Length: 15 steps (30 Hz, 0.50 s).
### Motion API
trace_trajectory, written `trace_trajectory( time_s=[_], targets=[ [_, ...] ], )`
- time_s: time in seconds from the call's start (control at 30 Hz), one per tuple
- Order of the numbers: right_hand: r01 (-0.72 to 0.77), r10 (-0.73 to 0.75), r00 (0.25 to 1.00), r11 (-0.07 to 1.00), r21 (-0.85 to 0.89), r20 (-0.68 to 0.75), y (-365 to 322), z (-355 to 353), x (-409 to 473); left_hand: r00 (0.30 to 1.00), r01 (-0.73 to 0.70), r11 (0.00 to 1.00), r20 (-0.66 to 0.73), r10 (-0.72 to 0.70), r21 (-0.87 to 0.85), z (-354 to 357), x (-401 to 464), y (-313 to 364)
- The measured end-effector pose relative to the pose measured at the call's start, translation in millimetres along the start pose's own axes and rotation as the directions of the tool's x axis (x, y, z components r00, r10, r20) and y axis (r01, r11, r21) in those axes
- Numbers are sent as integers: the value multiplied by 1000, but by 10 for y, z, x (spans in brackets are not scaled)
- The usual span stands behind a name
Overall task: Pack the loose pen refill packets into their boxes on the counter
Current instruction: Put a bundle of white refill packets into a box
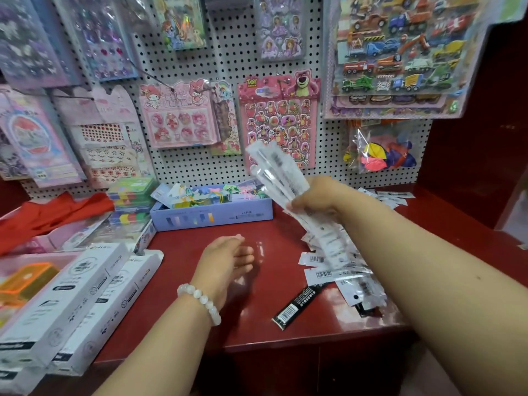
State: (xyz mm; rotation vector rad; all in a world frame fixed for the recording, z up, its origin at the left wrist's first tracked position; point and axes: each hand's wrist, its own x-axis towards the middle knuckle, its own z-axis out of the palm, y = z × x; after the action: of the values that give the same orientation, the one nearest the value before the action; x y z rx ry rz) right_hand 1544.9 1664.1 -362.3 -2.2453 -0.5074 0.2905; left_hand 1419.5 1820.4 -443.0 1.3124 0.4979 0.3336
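Observation:
My right hand [314, 197] grips a fanned bundle of clear refill packets [275, 170], lifted above the red counter [200, 318] at the back right. More loose packets [340, 267] lie in a heap under my right forearm, and one black packet [297, 305] lies apart in front of the heap. My left hand [225, 260] hovers over the counter's middle, fingers relaxed and holding nothing, a bead bracelet on its wrist. Two long white refill boxes [65, 298] lie side by side at the left edge.
A lilac box [211, 217] full of small items stands at the back centre. Stacked coloured packs [133, 201] and pink trays [37, 244] crowd the left side. A pegboard [228, 70] with hanging sticker sheets rises behind. More packets [391, 197] lie at the back right.

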Motion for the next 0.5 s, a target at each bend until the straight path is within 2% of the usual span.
trace_trajectory(
  time_s=[0.07, 0.1, 0.17, 0.23, 0.3, 0.37, 0.5],
  targets=[
    [72, -76, 997, 901, 427, -9, -64, 103, -3, 997, -74, 997, 4, 74, 12, -42, 4, 30],
    [101, -105, 994, 831, 548, -23, -72, 197, 7, 994, -107, 994, 5, 107, 29, -56, 9, 36],
    [139, -134, 989, 737, 661, -59, -44, 428, 31, 986, -168, 984, 13, 167, 57, -67, 3, 33],
    [172, -154, 984, 713, 680, -87, 7, 643, 39, 976, -219, 972, 22, 218, 82, -59, -21, 21],
    [198, -181, 979, 733, 651, -94, 94, 807, 54, 967, -248, 966, 76, 242, 77, -51, -39, -10],
    [227, -226, 971, 742, 631, -84, 175, 921, 32, 961, -228, 973, 167, 219, 35, -22, -81, -5],
    [248, -266, 962, 756, 605, -62, 280, 964, -11, 964, -171, 982, 221, 150, 78, 31, -118, 23]
  ],
)
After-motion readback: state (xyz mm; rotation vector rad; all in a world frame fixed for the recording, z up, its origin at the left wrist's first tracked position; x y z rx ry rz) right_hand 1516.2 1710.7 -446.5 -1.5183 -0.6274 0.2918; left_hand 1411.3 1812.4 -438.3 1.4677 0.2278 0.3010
